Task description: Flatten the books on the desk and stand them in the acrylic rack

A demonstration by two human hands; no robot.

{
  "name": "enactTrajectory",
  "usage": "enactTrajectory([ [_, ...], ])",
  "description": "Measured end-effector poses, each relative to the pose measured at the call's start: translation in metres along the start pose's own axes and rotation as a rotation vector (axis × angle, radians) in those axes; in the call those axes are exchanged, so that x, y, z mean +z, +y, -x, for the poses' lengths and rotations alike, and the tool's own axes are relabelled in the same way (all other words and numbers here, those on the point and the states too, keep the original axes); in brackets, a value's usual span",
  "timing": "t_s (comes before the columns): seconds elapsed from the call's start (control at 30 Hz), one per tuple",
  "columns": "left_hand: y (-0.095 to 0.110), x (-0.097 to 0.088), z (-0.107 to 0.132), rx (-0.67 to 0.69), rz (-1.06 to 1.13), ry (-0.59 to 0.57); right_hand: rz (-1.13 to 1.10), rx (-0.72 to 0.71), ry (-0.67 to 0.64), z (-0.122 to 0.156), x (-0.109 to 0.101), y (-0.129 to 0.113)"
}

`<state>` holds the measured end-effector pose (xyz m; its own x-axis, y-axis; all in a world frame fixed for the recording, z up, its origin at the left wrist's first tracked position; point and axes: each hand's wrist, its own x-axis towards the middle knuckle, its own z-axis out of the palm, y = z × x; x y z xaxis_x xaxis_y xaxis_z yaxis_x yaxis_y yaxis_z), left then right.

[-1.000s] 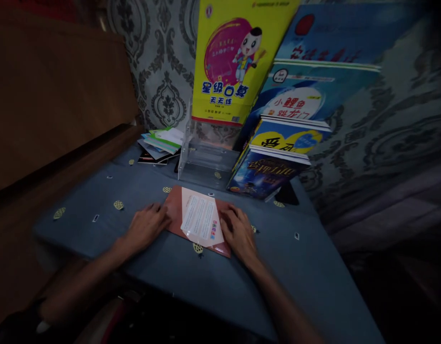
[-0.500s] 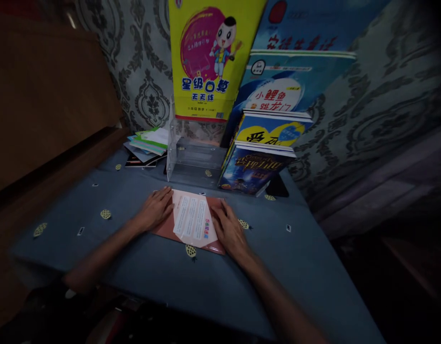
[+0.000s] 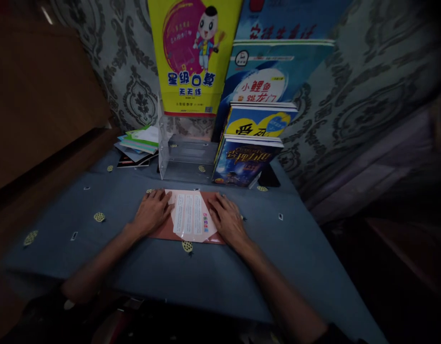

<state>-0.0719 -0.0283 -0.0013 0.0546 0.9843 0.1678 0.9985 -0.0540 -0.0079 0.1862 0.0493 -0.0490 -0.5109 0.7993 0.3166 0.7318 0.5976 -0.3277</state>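
Observation:
A thin book (image 3: 190, 217) lies flat on the table, its cover reddish-brown with a pale pink panel of print turned sideways. My left hand (image 3: 152, 210) rests palm down on its left end, fingers stretched out. On the opposite end my right hand (image 3: 228, 219) lies the same way, fingers slightly spread over the cover's edge. Neither hand's fingers are wrapped around the book. Just beyond it stands a clear acrylic book rack (image 3: 186, 168).
On the rack's right side lean several books, a dark blue one (image 3: 244, 160) in front. A yellow workbook (image 3: 190, 98) stands upright at the back. Loose booklets (image 3: 140, 143) are piled left of the rack. A blue patterned cloth (image 3: 127, 267) covers the table.
The book has turned slightly counterclockwise, so its near edge runs more level. Both hands stay on its ends. The whole view has shifted a little, with the rack and books appearing further left.

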Motion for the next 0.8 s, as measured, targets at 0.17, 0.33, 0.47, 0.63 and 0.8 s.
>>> enactTrajectory([
  [0.17,0.008,0.01,-0.002,0.019,0.004,0.044,0.008,-0.005,0.011,0.001,-0.001,-0.004],
  [0.33,0.008,0.02,-0.008,0.069,0.086,0.022,-0.009,-0.01,0.027,0.001,0.002,-0.007],
  [0.47,0.012,0.024,-0.014,0.14,0.163,0.004,-0.003,-0.001,0.02,0.002,0.001,-0.01],
  [0.63,0.025,0.021,-0.018,0.167,0.165,0.014,0.003,0.01,0.001,0.002,0.001,-0.013],
  [0.8,0.035,0.015,-0.019,0.163,0.125,-0.023,0.061,0.007,-0.044,0.002,-0.002,-0.017],
])
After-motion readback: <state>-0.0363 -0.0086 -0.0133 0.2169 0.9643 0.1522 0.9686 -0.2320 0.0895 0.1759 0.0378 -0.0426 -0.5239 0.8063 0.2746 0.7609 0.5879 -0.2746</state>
